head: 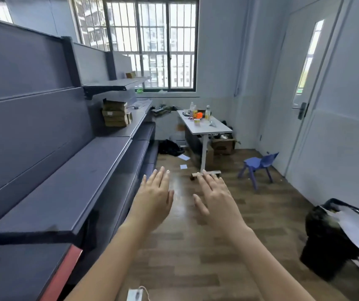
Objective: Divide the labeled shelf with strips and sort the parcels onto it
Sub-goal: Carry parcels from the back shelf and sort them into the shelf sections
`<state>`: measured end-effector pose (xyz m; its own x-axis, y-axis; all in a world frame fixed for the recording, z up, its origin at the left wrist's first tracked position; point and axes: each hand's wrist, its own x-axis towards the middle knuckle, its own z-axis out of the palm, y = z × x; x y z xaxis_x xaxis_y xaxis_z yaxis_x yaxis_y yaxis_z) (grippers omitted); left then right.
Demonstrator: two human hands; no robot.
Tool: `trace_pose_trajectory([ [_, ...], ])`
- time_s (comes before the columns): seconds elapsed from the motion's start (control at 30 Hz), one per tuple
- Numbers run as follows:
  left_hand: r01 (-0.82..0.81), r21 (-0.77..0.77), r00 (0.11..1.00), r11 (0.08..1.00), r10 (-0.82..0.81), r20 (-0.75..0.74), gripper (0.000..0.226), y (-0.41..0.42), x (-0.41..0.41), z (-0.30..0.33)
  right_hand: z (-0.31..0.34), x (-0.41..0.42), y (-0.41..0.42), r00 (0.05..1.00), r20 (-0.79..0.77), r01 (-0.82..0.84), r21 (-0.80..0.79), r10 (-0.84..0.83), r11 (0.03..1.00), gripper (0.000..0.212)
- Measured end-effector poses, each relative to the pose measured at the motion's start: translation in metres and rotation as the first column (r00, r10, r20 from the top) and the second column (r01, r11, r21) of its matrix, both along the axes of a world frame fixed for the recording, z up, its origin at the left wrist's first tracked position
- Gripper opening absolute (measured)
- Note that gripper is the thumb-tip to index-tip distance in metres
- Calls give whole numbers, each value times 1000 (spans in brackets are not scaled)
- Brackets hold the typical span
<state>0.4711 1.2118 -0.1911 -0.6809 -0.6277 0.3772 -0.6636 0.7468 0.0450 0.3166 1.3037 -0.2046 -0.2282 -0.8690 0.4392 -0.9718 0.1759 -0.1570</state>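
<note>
— Judging by the empty, outspread left hand and right hand, nothing is begun?
— Nothing; the parcels are stacked far along the shelf. Strips must be fetched.

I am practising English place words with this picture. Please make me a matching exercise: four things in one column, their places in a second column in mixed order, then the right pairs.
Things:
1. stack of parcels
2. small blue chair
3. bottles
4. black bag

Places:
A. on the white table
B. on the grey shelf
C. near the door
D. at the right edge, on the floor

Pairs: 1-B, 2-C, 3-A, 4-D
</note>
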Motion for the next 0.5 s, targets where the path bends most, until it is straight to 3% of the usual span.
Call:
trace_pose_trajectory([
  [0.07,30,-22,999,999,-30,-13,84,-44,-35,-6,-3,-36,-38,999,32,9,-2,-8,1000,70],
  [0.27,8,-43,999,999,-9,-33,55,-182,-135,-32,-24,-141,-172,998,66,4,-27,-2,1000,81],
  [0.43,-43,-41,999,998,43,-6,71,-309,-226,-41,-35,-247,-317,995,67,-73,-47,77,996,91],
  [0.5,-86,-26,995,996,85,-46,79,-363,-264,-34,-24,-292,-378,993,54,-102,-58,105,993,105],
])
